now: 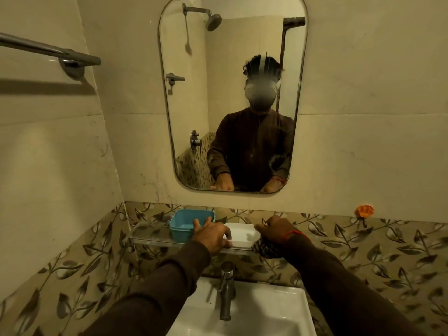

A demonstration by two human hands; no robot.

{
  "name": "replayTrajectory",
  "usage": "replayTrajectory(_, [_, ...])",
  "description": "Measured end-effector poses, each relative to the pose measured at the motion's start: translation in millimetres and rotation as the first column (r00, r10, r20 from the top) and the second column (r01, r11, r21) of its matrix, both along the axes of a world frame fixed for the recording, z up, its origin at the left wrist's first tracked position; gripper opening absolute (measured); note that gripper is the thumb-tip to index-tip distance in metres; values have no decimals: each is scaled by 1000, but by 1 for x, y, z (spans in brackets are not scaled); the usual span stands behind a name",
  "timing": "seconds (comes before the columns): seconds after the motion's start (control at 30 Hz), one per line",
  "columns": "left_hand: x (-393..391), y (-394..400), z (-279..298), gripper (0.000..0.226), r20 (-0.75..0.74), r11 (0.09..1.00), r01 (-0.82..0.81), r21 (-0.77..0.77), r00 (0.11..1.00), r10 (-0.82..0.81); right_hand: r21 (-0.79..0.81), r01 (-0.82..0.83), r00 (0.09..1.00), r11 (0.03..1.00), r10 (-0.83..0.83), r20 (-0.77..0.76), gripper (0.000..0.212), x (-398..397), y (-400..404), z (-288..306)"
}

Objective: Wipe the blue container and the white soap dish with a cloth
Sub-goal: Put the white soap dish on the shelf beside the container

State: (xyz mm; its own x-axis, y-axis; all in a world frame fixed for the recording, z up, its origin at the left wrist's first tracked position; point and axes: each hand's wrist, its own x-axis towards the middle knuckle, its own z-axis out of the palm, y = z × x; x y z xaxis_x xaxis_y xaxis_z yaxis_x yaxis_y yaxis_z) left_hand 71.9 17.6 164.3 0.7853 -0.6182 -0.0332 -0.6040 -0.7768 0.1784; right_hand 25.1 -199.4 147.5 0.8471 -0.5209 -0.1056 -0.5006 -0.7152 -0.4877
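Shelf [150, 235]: box [184, 224] left, dish [242, 235] centre; both look empty.
Left hand [213, 235]: fingers spread, touching both.
Right hand [276, 230]: curled, gripping cloth [265, 248] at dish's right edge.

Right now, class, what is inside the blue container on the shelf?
The blue container looks empty: only its bare blue inner walls and part of its floor show. The left hand covers its near right corner, and the near wall hides the rest of the floor.
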Motion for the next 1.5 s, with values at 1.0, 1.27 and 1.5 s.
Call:
replayTrajectory(1.0, [-167, 34, -62, 46, -834, 425, -728, -538, 386, -394, 978, -109, 938, 175, -308, 160, 30, -152, 76, -26])
replayTrajectory(1.27, [-147, 61, -93, 50, -775, 186, -785, -591, 489, -400, 978, -174, 943, 119, -267, 200, 33, -128, 112, -58])
replayTrajectory(1.5, [-112, 111, -124, 42, -808, 19, -889, -457, 406, -426, 968, -121, 946, 222, -271, 180, 21, -96, 157, -84])
